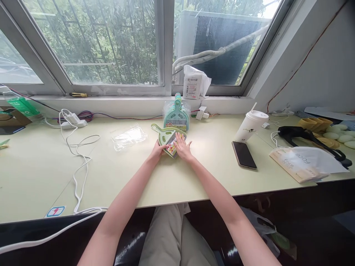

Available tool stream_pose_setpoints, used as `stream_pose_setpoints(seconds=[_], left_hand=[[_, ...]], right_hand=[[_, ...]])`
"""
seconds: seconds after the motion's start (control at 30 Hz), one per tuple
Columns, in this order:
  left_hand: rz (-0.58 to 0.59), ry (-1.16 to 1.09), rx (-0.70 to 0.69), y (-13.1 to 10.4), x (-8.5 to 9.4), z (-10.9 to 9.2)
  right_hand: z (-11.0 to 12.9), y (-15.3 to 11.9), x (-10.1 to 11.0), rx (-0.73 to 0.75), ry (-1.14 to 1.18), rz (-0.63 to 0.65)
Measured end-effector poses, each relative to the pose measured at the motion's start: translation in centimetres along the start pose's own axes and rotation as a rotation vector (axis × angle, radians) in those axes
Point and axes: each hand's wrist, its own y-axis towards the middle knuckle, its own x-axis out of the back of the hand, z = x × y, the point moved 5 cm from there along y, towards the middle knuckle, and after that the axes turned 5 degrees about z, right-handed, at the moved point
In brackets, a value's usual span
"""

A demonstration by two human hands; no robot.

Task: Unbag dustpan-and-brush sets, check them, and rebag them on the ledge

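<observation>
A light green dustpan [163, 135] lies tilted on the table in front of me, its looped handle toward the upper left. Nested in it is a small brush with dark and pale bristles [171, 137] and a colourful printed label [171, 148]. My left hand [158, 149] grips the dustpan's lower left edge, thumb on top near the label. Spread fingers of my right hand [183, 147] rest flat over the label and bristles, partly hiding them. Just behind stands a stack of teal dustpan sets [177, 114] in clear plastic, against the window ledge.
Crumpled clear plastic wrap [129, 137] lies left of the dustpan. White cables [85, 159] trail across the left side. To the right are a phone [244, 155], a lidded cup with a straw [251, 125] and a tissue pack [302, 162]. The table's front edge runs below my forearms.
</observation>
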Motion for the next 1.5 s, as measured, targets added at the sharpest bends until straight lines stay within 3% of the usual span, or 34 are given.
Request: stream_pose_setpoints(seconds=[0.2, 0.23, 0.37, 0.53, 0.6, 0.63, 0.73, 0.77, 0.8, 0.93, 1.1, 1.17, 1.23, 1.33, 1.4, 1.5], left_hand=[[-0.013, -0.017, -0.045, 0.0, 0.2, -0.6], [0.009, -0.019, -0.050, -0.1, 0.1, -0.7], [0.105, 0.007, -0.033, -0.4, -0.4, -0.5], [0.185, 0.121, 0.079, 0.4, 0.4, -1.2], [0.084, 0.249, 0.064, 0.9, 2.4, -2.5], [-0.035, 0.364, -0.002, 1.0, 3.8, -3.5], [-0.542, 0.866, -0.234, -0.2, 8.1, -6.8], [-0.647, 1.024, -0.241, -0.7, 9.0, -7.3], [-0.679, 1.155, -0.209, -0.9, 9.6, -7.5], [-0.577, 1.445, -0.086, -0.9, 9.9, -7.2], [-0.647, 1.543, -0.211, -1.3, 7.9, -7.7], [-0.546, 1.542, -0.238, -1.2, 7.0, -7.1], [-0.358, 1.557, -0.219, -0.9, 6.3, -6.2], [-0.151, 1.548, -0.170, -0.6, 6.2, -5.5], [-0.168, 1.540, -0.205, -0.6, 6.7, -6.0], [-0.318, 1.562, -0.280, -0.8, 7.3, -7.1]], right_hand=[[-0.8, -0.6, 1.8, -0.136, 0.417, -0.368], [-1.2, -0.6, 1.7, -0.170, 0.552, -0.346], [-2.2, 0.0, 0.0, -0.268, 1.000, 0.002], [-3.4, 0.2, 0.6, -0.286, 1.107, -0.090], [-3.4, 0.1, 1.2, -0.265, 1.098, -0.121], [-3.3, 0.1, 1.4, -0.246, 1.088, -0.129], [-2.9, 0.0, 1.9, -0.204, 1.052, -0.116], [-2.9, 0.0, 1.9, -0.201, 1.038, -0.111], [-2.8, -0.1, 1.9, -0.198, 1.026, -0.107], [-2.8, -0.1, 2.0, -0.179, 1.003, -0.104], [-3.0, -0.2, 2.7, -0.208, 1.007, -0.128], [-3.1, -0.2, 2.9, -0.224, 1.008, -0.144], [-3.4, -0.2, 3.2, -0.243, 1.001, -0.166], [-4.2, -0.2, 3.6, -0.284, 0.976, -0.214], [-4.7, -0.2, 3.8, -0.303, 0.972, -0.239], [-5.2, -0.2, 4.1, -0.318, 0.979, -0.252]])
